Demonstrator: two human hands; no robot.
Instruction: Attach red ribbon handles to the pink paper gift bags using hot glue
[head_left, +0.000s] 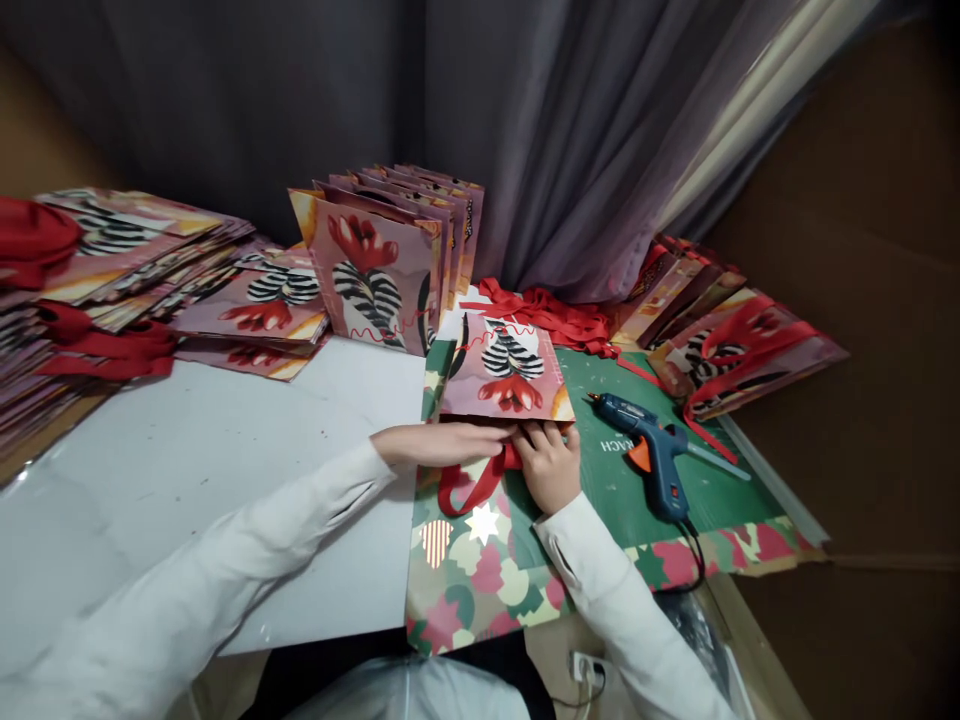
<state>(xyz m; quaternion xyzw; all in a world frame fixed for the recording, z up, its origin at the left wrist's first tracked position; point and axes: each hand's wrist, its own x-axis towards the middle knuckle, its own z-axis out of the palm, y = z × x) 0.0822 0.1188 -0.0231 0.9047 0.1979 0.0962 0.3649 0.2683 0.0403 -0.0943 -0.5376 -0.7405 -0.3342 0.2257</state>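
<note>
A pink paper gift bag [516, 375] printed with a zebra-striped heart and a red flower lies upside down to me, its near edge at my hands. My left hand [454, 443] reaches in from the left, fingers stretched flat along that edge. From the right, my right hand [551, 468] has its bent fingers closed on the same edge, their tips partly hidden. Between and below the hands a red ribbon [471, 492] loops out over the patterned sheet.
A blue glue gun [652, 450] lies on the green sheet [592, 375] at right. Finished-looking bags [375, 270] stand behind; others with ribbons [742, 350] lean at right. Flat bags [142, 240] pile up at left. Loose red ribbon [555, 315] heaps behind the bag.
</note>
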